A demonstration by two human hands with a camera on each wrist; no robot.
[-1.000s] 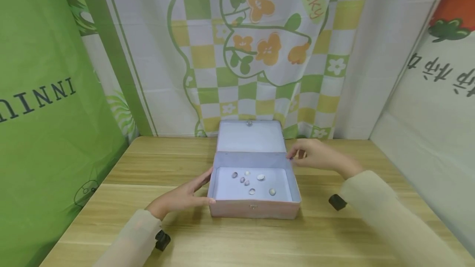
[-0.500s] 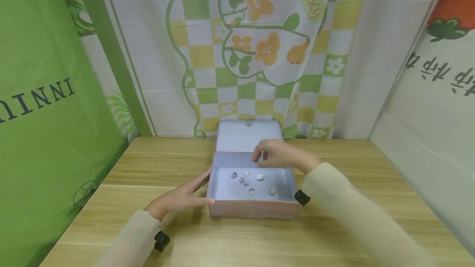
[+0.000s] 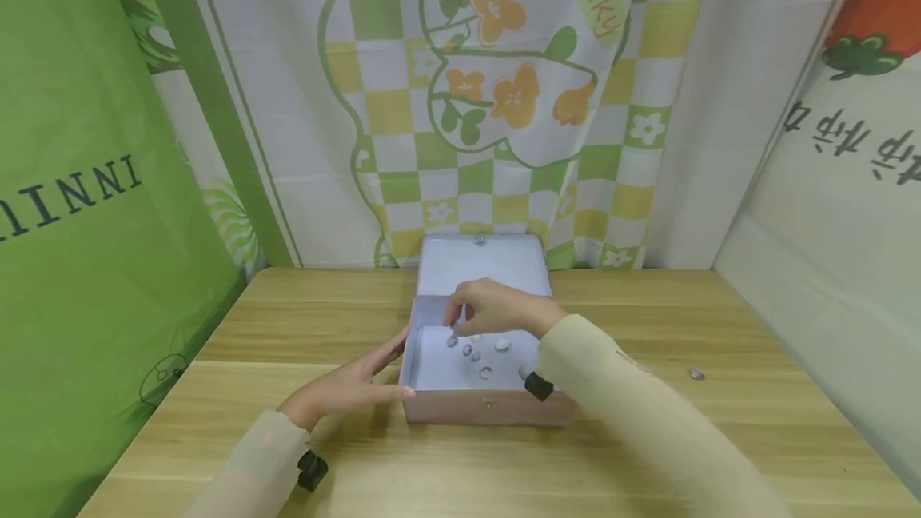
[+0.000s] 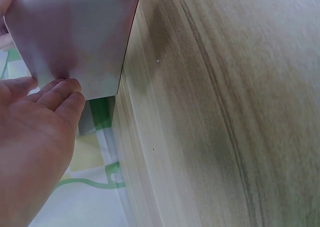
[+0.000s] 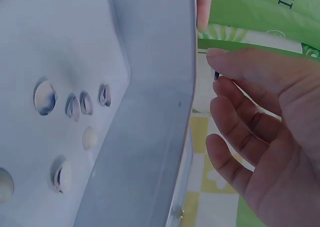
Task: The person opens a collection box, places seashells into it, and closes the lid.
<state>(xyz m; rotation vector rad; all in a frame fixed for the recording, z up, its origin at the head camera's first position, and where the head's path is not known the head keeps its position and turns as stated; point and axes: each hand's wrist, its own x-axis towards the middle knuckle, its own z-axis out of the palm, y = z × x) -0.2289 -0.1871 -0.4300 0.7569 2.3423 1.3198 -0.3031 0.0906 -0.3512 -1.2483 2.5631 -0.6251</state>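
An open pink tin box [image 3: 449, 408] with a pale inside stands on the wooden table, its lid [image 3: 482, 258] tilted back. Several small seashells [image 5: 62, 177] lie spread over its floor. Above the back left part of the box, my right hand [image 3: 496, 310] pinches a small dark-edged seashell [image 5: 216, 76] between thumb and index finger; most of that shell is hidden by the fingertips. The other right fingers are loosely bent. My left hand [image 3: 345, 394] rests against the left side of the box, fingers extended and touching its wall [image 4: 80, 42].
One more seashell [image 3: 696, 373] lies on the table [image 3: 647, 462] right of the box. A patterned curtain [image 3: 504, 102] hangs behind the table, with a green cloth [image 3: 86, 262] at the left and a white printed cloth [image 3: 827, 262] at the right.
My right hand has moved left from the box's right edge to above its inside, holding the small shell. The shell on the right of the table has come into view. My left hand has stayed put.
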